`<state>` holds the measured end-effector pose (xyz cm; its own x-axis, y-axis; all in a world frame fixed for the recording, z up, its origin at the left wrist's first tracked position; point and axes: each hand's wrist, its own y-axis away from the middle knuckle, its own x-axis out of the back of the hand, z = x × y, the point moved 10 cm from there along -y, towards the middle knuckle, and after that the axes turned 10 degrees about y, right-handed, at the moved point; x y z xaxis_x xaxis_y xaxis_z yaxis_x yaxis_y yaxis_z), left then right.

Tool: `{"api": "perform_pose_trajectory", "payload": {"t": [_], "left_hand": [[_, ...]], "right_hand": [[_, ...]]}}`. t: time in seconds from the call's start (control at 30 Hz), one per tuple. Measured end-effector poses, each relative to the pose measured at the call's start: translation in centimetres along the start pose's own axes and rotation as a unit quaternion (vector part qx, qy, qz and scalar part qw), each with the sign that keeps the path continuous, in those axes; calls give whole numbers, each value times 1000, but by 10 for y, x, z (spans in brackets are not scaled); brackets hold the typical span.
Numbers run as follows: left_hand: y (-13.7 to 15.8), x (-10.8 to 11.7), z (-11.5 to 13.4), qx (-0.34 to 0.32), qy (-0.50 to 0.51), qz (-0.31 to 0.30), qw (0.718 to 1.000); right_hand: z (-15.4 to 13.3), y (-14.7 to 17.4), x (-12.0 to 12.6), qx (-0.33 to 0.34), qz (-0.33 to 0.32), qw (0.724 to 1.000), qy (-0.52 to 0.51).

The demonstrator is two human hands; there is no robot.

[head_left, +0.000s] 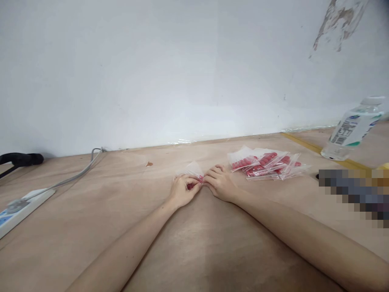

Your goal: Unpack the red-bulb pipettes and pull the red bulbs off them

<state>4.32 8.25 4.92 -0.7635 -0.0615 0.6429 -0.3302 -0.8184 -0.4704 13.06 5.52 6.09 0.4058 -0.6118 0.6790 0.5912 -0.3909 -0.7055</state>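
Note:
Between my two hands is a small clear plastic bag (pixel 193 167) with red pieces inside, partly covered by my fingers. My left hand (pixel 184 189) is closed on its near side, thumb and fingers pinching the plastic. My right hand (pixel 221 184) meets it from the other side, its bent fingertips pressed together at the bag's edge. Just right of my right hand lies a pile of similar clear zip bags (pixel 267 163), each showing red oblong pieces in a row. The exact kind of these pieces is too small to tell.
A labelled plastic bottle (pixel 349 132) stands at the right by a yellow strip (pixel 304 145) on the wooden table (pixel 146 235). At the left lie a white power strip (pixel 33 207) with a grey cable (pixel 77 174) and a black object (pixel 27 159). A white wall (pixel 152 73) closes the back.

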Motion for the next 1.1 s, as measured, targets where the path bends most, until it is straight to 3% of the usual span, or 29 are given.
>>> {"api": "perform_pose_trajectory", "payload": {"t": [0.17, 0.33, 0.63, 0.8, 0.9, 1.0, 1.1], "left_hand": [[-1, -6, -3, 7, 52, -16, 998], [0, -6, -7, 14, 98, 8, 995], [1, -2, -13, 37, 89, 35, 995], [2, 15, -25, 64, 69, 114, 989], [4, 28, -30, 70, 67, 155, 983], [4, 35, -28, 48, 41, 136, 989], [1, 31, -21, 2, -28, 68, 997]], "right_hand": [[-5, -1, -2, 24, -11, 1000, -17], [-12, -3, -5, 49, -29, 998, -6], [-25, -3, -11, 80, -58, 995, 27], [-31, -4, -9, 88, -66, 994, 12], [-28, -3, -6, 86, -73, 992, -60], [-19, 1, 0, 65, -86, 984, -144], [-4, 4, 3, 29, -100, 980, -171]]}}
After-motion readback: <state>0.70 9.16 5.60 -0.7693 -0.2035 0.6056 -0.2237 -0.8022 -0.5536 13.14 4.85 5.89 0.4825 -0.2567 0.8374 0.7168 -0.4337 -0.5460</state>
